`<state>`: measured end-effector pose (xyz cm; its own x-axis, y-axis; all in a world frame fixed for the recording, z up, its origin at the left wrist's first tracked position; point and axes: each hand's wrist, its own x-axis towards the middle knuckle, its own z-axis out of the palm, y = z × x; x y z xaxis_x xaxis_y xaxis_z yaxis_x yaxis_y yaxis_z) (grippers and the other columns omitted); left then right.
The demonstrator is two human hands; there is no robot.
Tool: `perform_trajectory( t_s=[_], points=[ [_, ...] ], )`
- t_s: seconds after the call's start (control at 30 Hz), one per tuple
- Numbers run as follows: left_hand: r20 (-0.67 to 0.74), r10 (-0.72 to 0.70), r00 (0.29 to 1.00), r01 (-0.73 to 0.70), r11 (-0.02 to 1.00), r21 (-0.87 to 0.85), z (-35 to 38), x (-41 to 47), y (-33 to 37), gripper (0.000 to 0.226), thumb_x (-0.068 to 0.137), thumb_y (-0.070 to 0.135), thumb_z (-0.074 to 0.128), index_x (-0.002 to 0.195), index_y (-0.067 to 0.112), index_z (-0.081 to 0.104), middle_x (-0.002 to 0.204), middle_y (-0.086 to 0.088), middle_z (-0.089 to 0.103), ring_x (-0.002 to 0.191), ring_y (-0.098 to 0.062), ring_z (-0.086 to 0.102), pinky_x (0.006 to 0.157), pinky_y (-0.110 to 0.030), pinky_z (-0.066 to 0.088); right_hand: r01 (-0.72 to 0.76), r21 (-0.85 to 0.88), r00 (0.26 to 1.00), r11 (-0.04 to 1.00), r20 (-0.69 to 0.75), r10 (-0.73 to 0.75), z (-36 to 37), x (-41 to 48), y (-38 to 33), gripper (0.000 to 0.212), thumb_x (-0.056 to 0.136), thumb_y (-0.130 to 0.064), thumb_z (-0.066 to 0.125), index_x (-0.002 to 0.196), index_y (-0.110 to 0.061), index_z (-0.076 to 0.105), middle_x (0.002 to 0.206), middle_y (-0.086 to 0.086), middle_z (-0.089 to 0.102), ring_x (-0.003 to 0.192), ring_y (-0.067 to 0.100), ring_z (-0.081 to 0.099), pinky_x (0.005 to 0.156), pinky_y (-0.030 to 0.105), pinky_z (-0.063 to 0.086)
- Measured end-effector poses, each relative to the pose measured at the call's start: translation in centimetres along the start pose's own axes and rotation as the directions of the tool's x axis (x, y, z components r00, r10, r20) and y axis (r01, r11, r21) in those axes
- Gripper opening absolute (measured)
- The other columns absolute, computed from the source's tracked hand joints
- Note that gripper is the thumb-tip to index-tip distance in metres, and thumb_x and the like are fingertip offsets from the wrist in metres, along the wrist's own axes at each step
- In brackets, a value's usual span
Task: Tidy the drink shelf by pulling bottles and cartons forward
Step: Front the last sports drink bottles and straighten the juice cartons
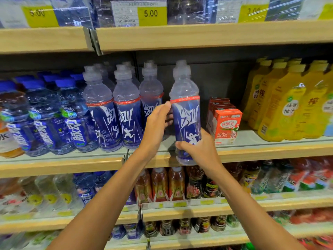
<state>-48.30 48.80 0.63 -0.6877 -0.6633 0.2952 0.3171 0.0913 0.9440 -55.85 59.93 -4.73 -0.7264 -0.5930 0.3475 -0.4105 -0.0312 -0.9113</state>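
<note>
A clear sports-cap bottle with a blue label and red band [185, 112] is held upright at the front edge of the middle shelf [270, 150]. My right hand [200, 152] wraps its lower part. My left hand [156, 127] presses its left side at label height. Several matching bottles [126, 114] stand in rows to the left, some set further back. A stack of red-and-white cartons [227, 123] stands just right of the held bottle, near the front edge.
Yellow juice bottles [288, 105] fill the shelf's right end. Blue-capped water bottles [54, 114] fill its left end. A dark gap lies behind the held bottle. Price tags [152, 14] hang on the shelf above; more drinks crowd the lower shelves [180, 204].
</note>
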Motion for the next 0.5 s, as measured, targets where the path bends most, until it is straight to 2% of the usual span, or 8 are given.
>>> perform_trajectory(
  t_s=[0.07, 0.13, 0.27, 0.33, 0.37, 0.43, 0.5],
  points=[
    [0.016, 0.001, 1.000, 0.000, 0.997, -0.075, 1.0, -0.2, 1.4, 0.031, 0.094, 0.039, 0.051, 0.109, 0.013, 0.058, 0.094, 0.000, 0.069, 0.077, -0.004, 0.069, 0.064, -0.017, 0.054, -0.001, 0.026, 0.998, 1.000, 0.059, 0.000, 0.5, -1.5, -0.5, 0.043, 0.068, -0.022, 0.082, 0.100, -0.028, 0.054, 0.097, -0.010, 0.067, 0.087, 0.004, 0.066, 0.072, 0.021, 0.053],
    [0.003, 0.008, 1.000, -0.008, 0.997, -0.077, 1.8, -0.8, 2.1, 0.048, 0.084, 0.049, 0.057, 0.118, 0.015, 0.054, 0.101, -0.004, 0.069, 0.082, -0.011, 0.070, 0.068, -0.020, 0.054, -0.006, 0.063, 0.995, 0.998, 0.096, 0.000, 1.1, -2.5, -0.6, 0.046, 0.068, -0.025, 0.083, 0.104, -0.029, 0.054, 0.097, -0.013, 0.067, 0.086, -0.002, 0.065, 0.067, 0.013, 0.050],
    [-0.093, 0.038, 0.995, -0.044, 0.997, -0.060, 2.7, -1.5, 2.6, 0.024, 0.080, 0.035, 0.069, 0.098, 0.024, 0.057, 0.085, 0.005, 0.069, 0.072, -0.007, 0.069, 0.067, -0.019, 0.053, 0.025, 0.043, 0.998, 0.999, 0.056, -0.027, 2.0, -4.0, -0.5, 0.052, 0.068, -0.028, 0.082, 0.109, -0.029, 0.050, 0.093, -0.022, 0.062, 0.083, -0.018, 0.058, 0.060, 0.001, 0.043],
    [-0.099, 0.021, 0.995, -0.027, 0.998, -0.060, 3.0, -1.5, 2.6, 0.020, 0.081, 0.029, 0.071, 0.095, 0.023, 0.058, 0.080, 0.005, 0.069, 0.067, -0.007, 0.069, 0.063, -0.018, 0.053, 0.027, 0.017, 0.997, 0.999, 0.075, -0.028, 1.8, -4.3, -0.5, 0.051, 0.070, -0.034, 0.081, 0.109, -0.030, 0.049, 0.092, -0.024, 0.061, 0.084, -0.020, 0.057, 0.061, 0.000, 0.043],
    [-0.097, 0.003, 0.995, -0.011, 0.997, -0.078, 3.0, -1.5, 2.7, 0.019, 0.081, 0.027, 0.071, 0.094, 0.022, 0.058, 0.077, 0.004, 0.069, 0.065, -0.008, 0.068, 0.062, -0.019, 0.054, 0.010, 0.059, 0.994, 0.998, 0.107, -0.016, 1.5, -4.3, -0.5, 0.047, 0.072, -0.036, 0.080, 0.108, -0.030, 0.050, 0.091, -0.022, 0.064, 0.086, -0.016, 0.059, 0.063, 0.003, 0.045],
    [-0.046, -0.073, 0.996, 0.065, 0.986, -0.151, 2.7, -1.5, 2.8, 0.026, 0.075, 0.028, 0.073, 0.095, 0.018, 0.059, 0.072, 0.002, 0.070, 0.062, -0.011, 0.068, 0.060, -0.022, 0.055, -0.107, 0.281, 0.971, 0.954, 0.237, 0.039, 0.3, -4.0, -0.6, 0.041, 0.075, -0.040, 0.074, 0.110, -0.028, 0.055, 0.099, -0.013, 0.071, 0.093, 0.001, 0.067, 0.071, 0.014, 0.052],
    [0.114, -0.172, 0.979, 0.196, 0.945, -0.262, 2.2, -1.4, 2.7, 0.041, 0.069, 0.037, 0.074, 0.100, 0.014, 0.060, 0.074, -0.001, 0.070, 0.065, -0.015, 0.067, 0.063, -0.026, 0.055, -0.276, 0.484, 0.912, 0.830, 0.404, 0.068, -1.2, -3.7, -0.4, 0.049, 0.075, -0.048, 0.067, 0.116, -0.022, 0.059, 0.109, 0.000, 0.071, 0.101, 0.017, 0.068, 0.080, 0.026, 0.056]
  ],
)
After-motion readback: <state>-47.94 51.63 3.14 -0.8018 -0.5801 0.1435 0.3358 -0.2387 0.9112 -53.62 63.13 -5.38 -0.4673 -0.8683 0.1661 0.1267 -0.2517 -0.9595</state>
